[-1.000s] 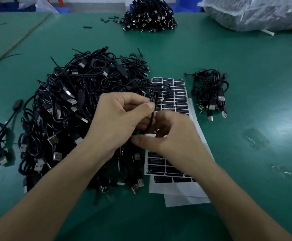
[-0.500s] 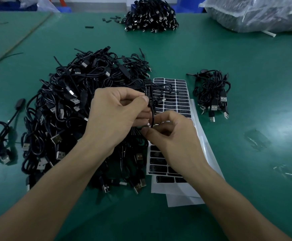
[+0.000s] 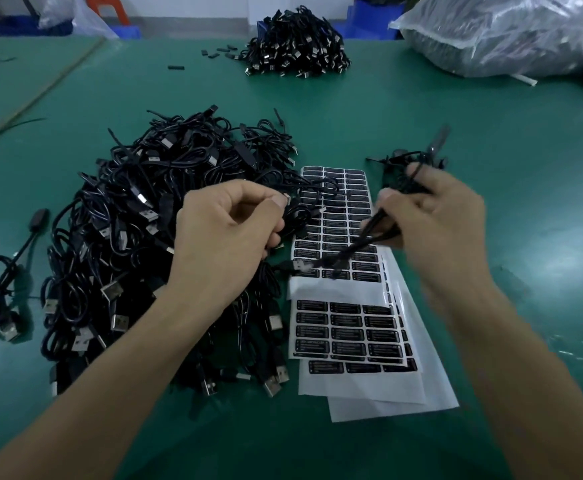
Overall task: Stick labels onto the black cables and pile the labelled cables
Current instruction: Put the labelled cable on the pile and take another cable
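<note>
Above the label sheets, the right hand is gripping a blurred black cable just beside the small cable pile, while the left hand is curling beside the large heap, its hold impossible to tell

We are holding both forearms forward, our left hand curling its fingers in under the thumb, our right hand, blurred, gripping a black cable.

Your cable heap lies left of the label sheets on the worktop; another pile sits far behind, a bag to its right.
</note>
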